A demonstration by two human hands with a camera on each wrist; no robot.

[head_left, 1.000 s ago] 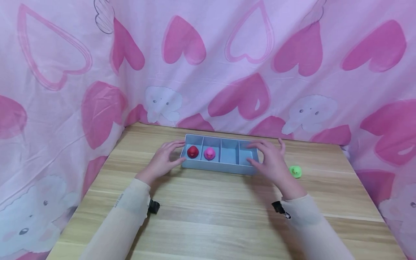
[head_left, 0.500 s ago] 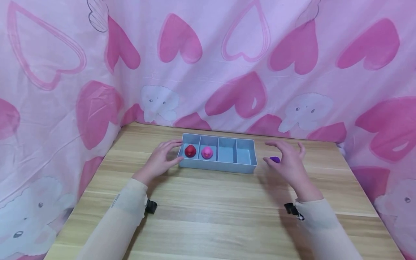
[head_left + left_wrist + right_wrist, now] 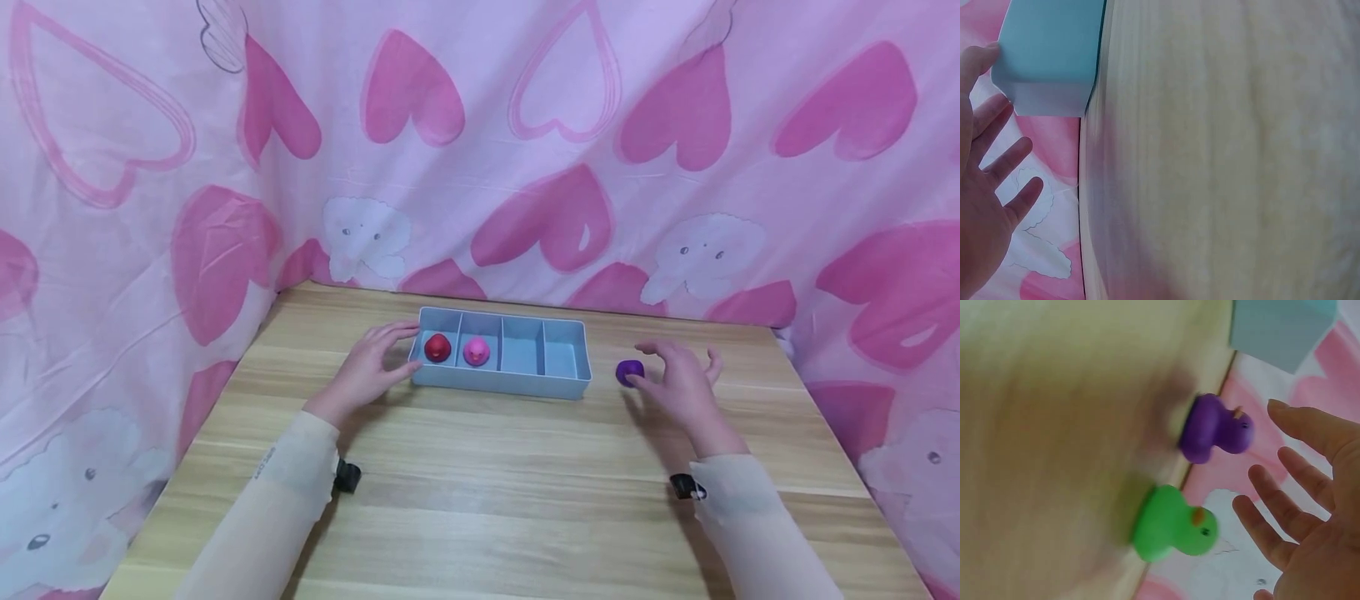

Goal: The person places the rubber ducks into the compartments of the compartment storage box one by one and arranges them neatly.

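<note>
A blue-grey divided box (image 3: 498, 379) stands on the table. A red toy duck (image 3: 437, 348) sits in its leftmost compartment, a pink toy duck (image 3: 476, 351) in the one beside it. My left hand (image 3: 365, 367) holds the box's left end between thumb and fingers; in the left wrist view the fingertips (image 3: 999, 103) meet its edge. Right of the box, my right hand (image 3: 678, 387) hovers beside a purple toy duck (image 3: 1210, 428), thumb and fingers spread and holding nothing. A green toy duck (image 3: 1169, 525) stands near the purple one in the right wrist view, hidden behind the hand in the head view.
The two right compartments (image 3: 566, 348) of the box contain no ducks. A pink heart-patterned curtain (image 3: 480, 167) hangs behind and around the wooden table (image 3: 480, 500). Dark wrist cameras (image 3: 347, 476) sit on both sleeves.
My right hand has moved from over the box's right end to the right, beside the purple duck, now covering the green one in the head view. The left hand stays at the box.
</note>
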